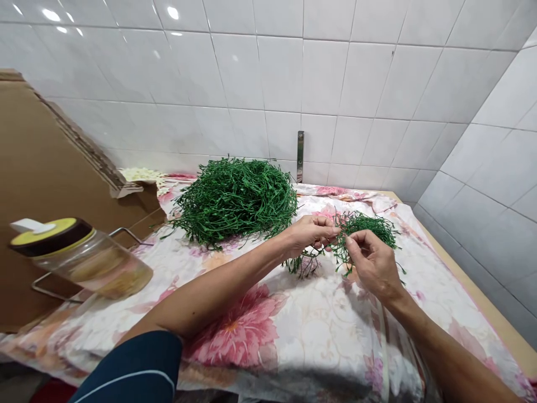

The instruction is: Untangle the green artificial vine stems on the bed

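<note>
My left hand (312, 232) is closed, its thumb and fingers pinching thin green artificial plant stems (305, 264) that hang below it. Close by on the right, my right hand (374, 264) is closed too, thumb against forefinger, on a green stem at the fingertips. The two sets of fingertips almost meet. Just behind the right hand lies a small heap of green stems (373, 225) with tiny buds at the tips. A much bigger pile of the same green stems (239, 198) rests on the cloth, left of my hands.
A flowered cloth (310, 324) covers the table. At the left stands a clear plastic jar (109, 268) with a yellow and dark lid, beside a large cardboard box (42, 168). Pale yellow pieces (142, 174) lie behind the box edge. Tiled walls (281, 73) close off the back and right.
</note>
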Motion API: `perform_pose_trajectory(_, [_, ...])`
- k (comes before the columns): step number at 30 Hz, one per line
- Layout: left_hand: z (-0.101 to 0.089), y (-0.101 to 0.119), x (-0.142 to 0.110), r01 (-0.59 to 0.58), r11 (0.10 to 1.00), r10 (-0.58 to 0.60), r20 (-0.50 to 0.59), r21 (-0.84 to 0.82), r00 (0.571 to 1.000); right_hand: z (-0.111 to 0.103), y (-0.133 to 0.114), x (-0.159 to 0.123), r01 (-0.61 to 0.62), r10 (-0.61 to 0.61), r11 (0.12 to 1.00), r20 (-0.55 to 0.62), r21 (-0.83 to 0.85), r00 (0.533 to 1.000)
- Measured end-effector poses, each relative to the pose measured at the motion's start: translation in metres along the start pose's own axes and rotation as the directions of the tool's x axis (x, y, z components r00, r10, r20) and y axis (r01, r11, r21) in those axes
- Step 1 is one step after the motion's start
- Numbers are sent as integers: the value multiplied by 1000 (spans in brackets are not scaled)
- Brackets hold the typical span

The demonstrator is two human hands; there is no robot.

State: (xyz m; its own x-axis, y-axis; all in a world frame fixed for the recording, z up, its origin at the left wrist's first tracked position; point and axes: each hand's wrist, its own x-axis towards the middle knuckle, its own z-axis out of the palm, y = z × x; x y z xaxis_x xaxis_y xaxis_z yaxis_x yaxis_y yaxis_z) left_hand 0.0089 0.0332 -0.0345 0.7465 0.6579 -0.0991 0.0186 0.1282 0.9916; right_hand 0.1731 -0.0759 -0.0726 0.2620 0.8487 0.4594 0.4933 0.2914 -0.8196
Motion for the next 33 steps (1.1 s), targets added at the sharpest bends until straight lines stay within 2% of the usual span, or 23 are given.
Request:
perform_pose_trajectory(5, [1,-1,0,-74,997,75,-25,30,997,-1,2,1,-41,60,980,-88,196,994])
perform_pose_trajectory(8, [6,1,-3,-175,980,181,-58,100,982,1,3,0,11,14,981,-125,193,992])
perform_pose_trajectory(10, [9,2,-6,-230,964,243,-89,136,966,2,3,-2,109,-92,987,-143,115,985])
perform_pose_trajectory(12, [11,3,-8,-268,949,291,-138,165,947,2,1,-4,257,-256,966,-118,-10,959])
perform_pose_trajectory(15, [12,6,-11,-282,945,308,-164,165,937,-1,-2,-4,463,-471,873,-16,-153,882])
perform_pose_trajectory(17, [12,8,-12,-266,954,284,-132,141,950,-2,-4,-3,529,-534,825,29,-197,845])
perform_pose_trajectory(21, [10,9,-12,-251,961,258,-52,119,965,-2,-6,-2,548,-559,802,24,-239,829])
perform_pose_trajectory(26, [10,6,-11,-306,939,323,-90,158,942,-6,-9,-4,584,-577,795,92,-165,811])
perform_pose_trajectory(31, [9,5,-11,-324,902,362,-93,284,928,-13,-6,0,433,-453,887,-118,-157,884])
perform_pose_trajectory(33, [10,3,-12,-323,878,366,-62,353,928,-15,-6,2,401,-423,902,-147,-160,894])
